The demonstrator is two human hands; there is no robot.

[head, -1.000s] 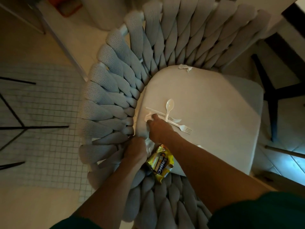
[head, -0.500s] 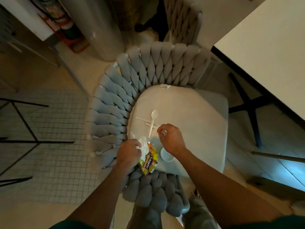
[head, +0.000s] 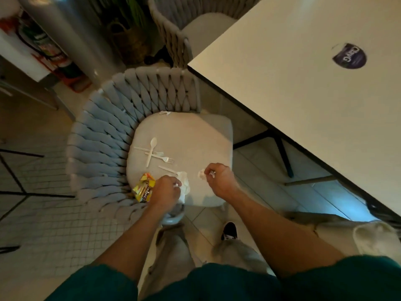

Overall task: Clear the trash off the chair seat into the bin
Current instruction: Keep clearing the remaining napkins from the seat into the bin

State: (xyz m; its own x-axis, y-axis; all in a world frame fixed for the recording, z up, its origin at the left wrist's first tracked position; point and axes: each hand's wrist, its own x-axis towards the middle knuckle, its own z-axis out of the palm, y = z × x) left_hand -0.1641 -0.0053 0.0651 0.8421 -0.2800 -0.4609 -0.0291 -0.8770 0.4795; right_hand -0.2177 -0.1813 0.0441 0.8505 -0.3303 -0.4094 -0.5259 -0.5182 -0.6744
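Head view: your left hand (head: 166,190) grips a yellow wrapper (head: 143,187) and white tissue (head: 184,184) over the chair seat (head: 191,140). Your right hand (head: 219,179) pinches a crumpled scrap (head: 201,173). Beyond both grips lie a spoon (head: 151,149) and forks (head: 161,157); the left hand hides part of the tissue.

Cutlery (head: 155,152) on seat (head: 195,137) (table (head: 303,83) right).

**Readable marks: sticker and wrapper**

On the white table (head: 293,88), a round dark sticker (head: 349,56), seen upside down, with pale lettering, possibly "Cayo"; smaller lines beneath too blurred to read. On the yellow snack wrapper (head: 143,187) at the chair seat's near edge, bold dark letters across a pale band, not legible. Nothing else readable.
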